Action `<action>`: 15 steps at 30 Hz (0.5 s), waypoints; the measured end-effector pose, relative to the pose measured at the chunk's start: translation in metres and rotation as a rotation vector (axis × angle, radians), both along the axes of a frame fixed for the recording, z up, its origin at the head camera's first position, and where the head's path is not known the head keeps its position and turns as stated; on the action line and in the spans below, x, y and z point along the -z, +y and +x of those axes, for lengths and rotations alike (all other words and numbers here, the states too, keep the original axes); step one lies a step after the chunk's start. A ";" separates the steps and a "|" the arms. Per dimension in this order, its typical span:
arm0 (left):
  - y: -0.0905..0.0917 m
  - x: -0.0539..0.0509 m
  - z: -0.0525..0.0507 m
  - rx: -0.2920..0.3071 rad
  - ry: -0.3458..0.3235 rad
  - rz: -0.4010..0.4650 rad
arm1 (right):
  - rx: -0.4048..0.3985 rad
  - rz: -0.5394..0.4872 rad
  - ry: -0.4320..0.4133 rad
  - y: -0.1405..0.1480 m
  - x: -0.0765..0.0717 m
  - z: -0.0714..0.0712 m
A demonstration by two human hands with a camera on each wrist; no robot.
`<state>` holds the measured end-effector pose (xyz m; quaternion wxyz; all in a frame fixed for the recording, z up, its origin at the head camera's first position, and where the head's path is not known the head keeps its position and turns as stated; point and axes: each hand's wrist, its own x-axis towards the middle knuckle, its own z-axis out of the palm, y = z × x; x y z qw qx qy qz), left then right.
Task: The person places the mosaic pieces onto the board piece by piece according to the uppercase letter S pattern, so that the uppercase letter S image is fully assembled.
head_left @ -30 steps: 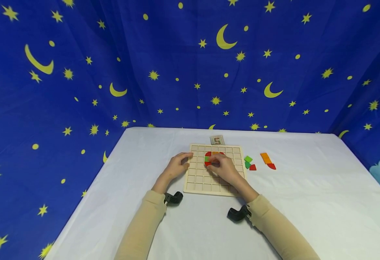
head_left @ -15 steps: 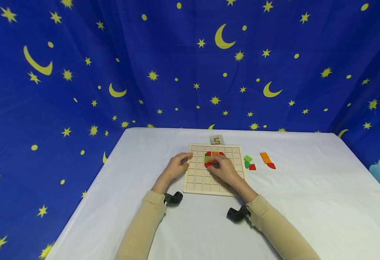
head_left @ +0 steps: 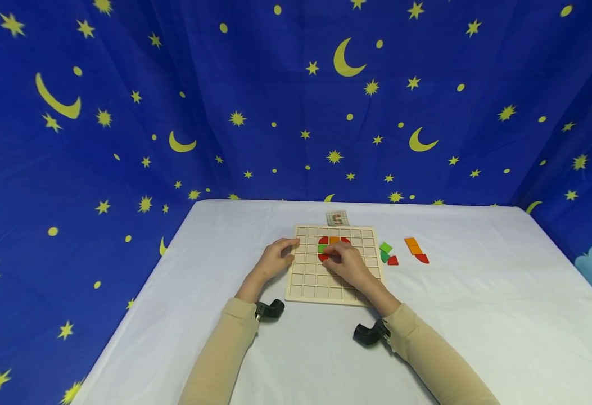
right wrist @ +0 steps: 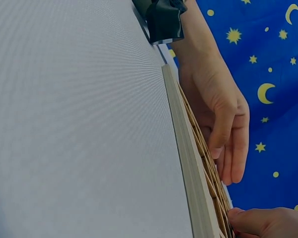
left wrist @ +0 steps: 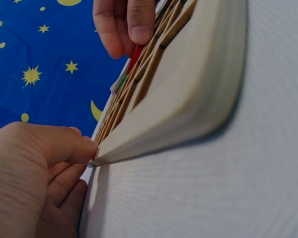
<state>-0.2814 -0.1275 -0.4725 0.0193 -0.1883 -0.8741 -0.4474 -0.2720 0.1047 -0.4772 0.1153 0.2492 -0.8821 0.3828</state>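
A square wooden grid board (head_left: 306,281) lies on the white table. Against its left edge rest the fingertips of my left hand (head_left: 274,260), fingers loosely bent; its thumb is beside the rim in the left wrist view. My right hand (head_left: 351,264) is over the board's middle, thumb and forefinger pinching at a red quarter-round tile (head_left: 322,257) set in the grid. Just above that sits a green square tile (head_left: 322,248). Along the top of the pattern are a red rounded tile (head_left: 323,240), an orange tile (head_left: 334,240) and another red tile (head_left: 345,239). My right hand hides part of the grid.
A small pattern card (head_left: 337,218) lies behind the board. On its right are a light green tile (head_left: 386,247), a darker green tile (head_left: 384,256) and a red tile (head_left: 393,260). Farther right, orange tiles (head_left: 413,246) touch a red rounded tile (head_left: 422,259).
Both hands keep their places, and the tiles stay as they were. The view shifts very slightly.
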 end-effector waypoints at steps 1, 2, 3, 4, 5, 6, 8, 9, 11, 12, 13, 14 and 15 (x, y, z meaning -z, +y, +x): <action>0.000 0.000 0.000 0.000 -0.001 0.001 | 0.001 0.002 0.001 0.000 0.000 0.000; 0.000 0.000 0.000 0.001 -0.001 0.004 | 0.001 0.003 0.003 0.000 0.000 0.000; 0.000 0.000 0.000 0.002 -0.003 0.006 | 0.001 0.004 0.005 0.000 0.000 0.000; 0.000 0.000 0.000 0.002 -0.004 0.008 | 0.001 0.004 0.008 0.000 0.000 0.000; 0.000 0.000 0.000 0.003 -0.005 0.009 | 0.001 0.003 0.010 0.000 -0.001 0.001; 0.000 0.000 0.000 0.005 -0.004 0.011 | 0.000 0.002 0.011 0.000 -0.001 0.001; 0.000 0.000 0.001 0.008 -0.005 0.015 | 0.000 0.001 0.014 0.000 -0.001 0.001; 0.000 0.000 0.001 0.010 -0.004 0.015 | 0.000 -0.001 0.014 0.000 -0.002 0.001; 0.000 0.000 0.001 0.013 0.000 0.013 | 0.000 -0.010 0.010 0.000 -0.002 0.001; 0.000 0.000 0.001 0.013 0.003 0.012 | -0.002 -0.020 0.004 0.000 -0.003 0.001; 0.000 0.000 0.001 0.013 0.004 0.010 | -0.004 -0.035 -0.010 0.000 -0.004 0.002; 0.000 0.000 0.001 0.013 0.007 0.008 | -0.006 -0.052 -0.028 0.000 -0.005 0.002; 0.000 0.000 0.000 0.013 0.010 0.008 | -0.007 -0.073 -0.052 0.000 -0.006 0.002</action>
